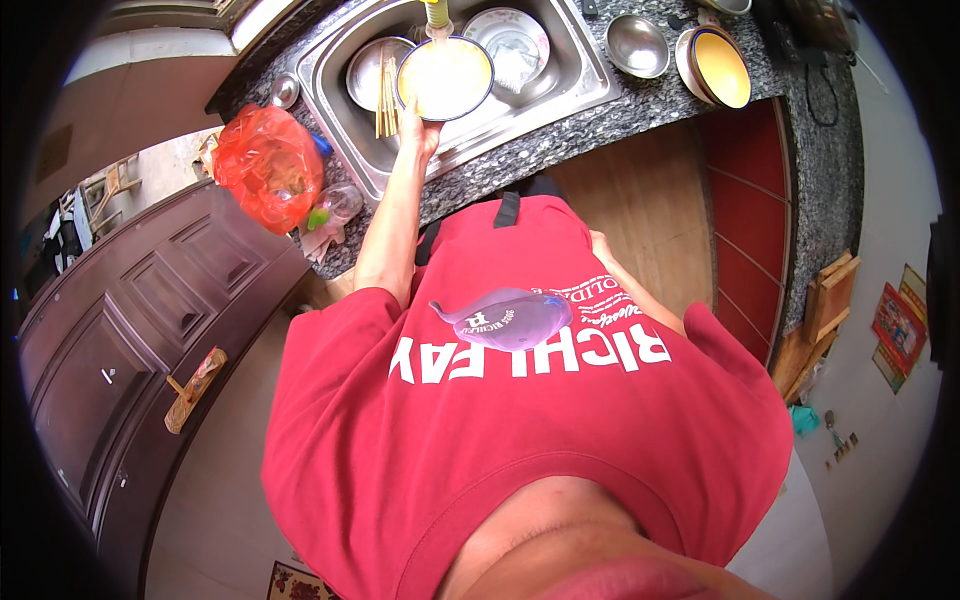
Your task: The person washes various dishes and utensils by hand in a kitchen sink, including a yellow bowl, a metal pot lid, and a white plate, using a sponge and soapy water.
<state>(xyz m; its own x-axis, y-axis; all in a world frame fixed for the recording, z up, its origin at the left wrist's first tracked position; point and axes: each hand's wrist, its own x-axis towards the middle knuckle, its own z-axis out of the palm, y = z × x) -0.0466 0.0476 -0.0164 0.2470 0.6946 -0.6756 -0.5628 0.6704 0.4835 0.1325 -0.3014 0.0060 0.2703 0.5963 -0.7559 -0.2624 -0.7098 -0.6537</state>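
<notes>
My left hand (420, 127) grips the near rim of a pale yellow, blue-rimmed bowl (450, 79) over the stainless steel sink (480, 142). The bowl's inside is washed out by bright light. Directly above it hangs the faucet's yellow-green spout (437, 13), with what looks like water falling from it. Several chopsticks (386, 101) lean in the sink beside a metal bowl (367, 73). To the right in the sink sits a white floral dish (510, 45). Down by my waist, my right hand (598, 246) is mostly hidden behind my shirt; its fingers do not show.
A red plastic bag (270, 169) and a clear plastic container (341, 202) lie left of the sink, near a small metal dish (285, 91). On the granite counter (517, 161) at right are a steel bowl (637, 46) and stacked yellow bowls (720, 67). A brown door (150, 300) stands at left.
</notes>
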